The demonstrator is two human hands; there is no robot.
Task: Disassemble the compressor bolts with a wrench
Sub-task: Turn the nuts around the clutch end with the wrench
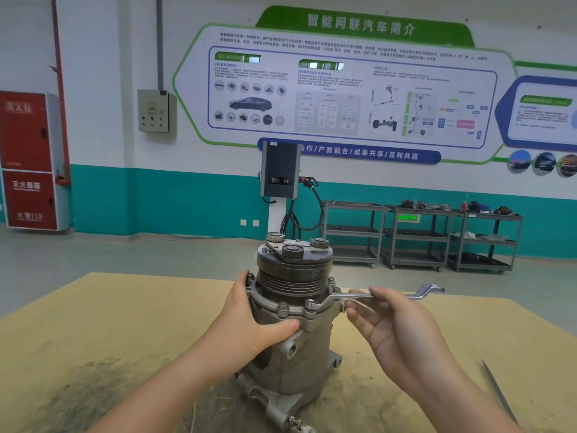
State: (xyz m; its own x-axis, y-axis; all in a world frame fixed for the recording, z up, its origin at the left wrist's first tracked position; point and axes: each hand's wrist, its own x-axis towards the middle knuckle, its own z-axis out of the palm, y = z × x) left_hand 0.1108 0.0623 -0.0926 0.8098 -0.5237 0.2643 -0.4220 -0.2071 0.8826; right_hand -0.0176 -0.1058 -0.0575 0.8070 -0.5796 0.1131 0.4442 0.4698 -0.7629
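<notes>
Workshop bay with teal-banded wall; three shelf carts at the rear are carrying loose parts, contents indistinct. On the tan surface the compressor is standing upright, pulley uppermost. Left hand is gripping its housing, fingers curled round the flange. Right hand is pinching the ring wrench at mid-shank, its ring seated on a flange bolt. Judged heavy, rigid, possibly oily; bracing low on the body is advisable.

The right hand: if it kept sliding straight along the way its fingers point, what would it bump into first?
Probably the compressor. The right hand points leftward along the wrench, whose ring end sits on a flange bolt; that bolt and flange come first, though depth is uncertain.
</notes>
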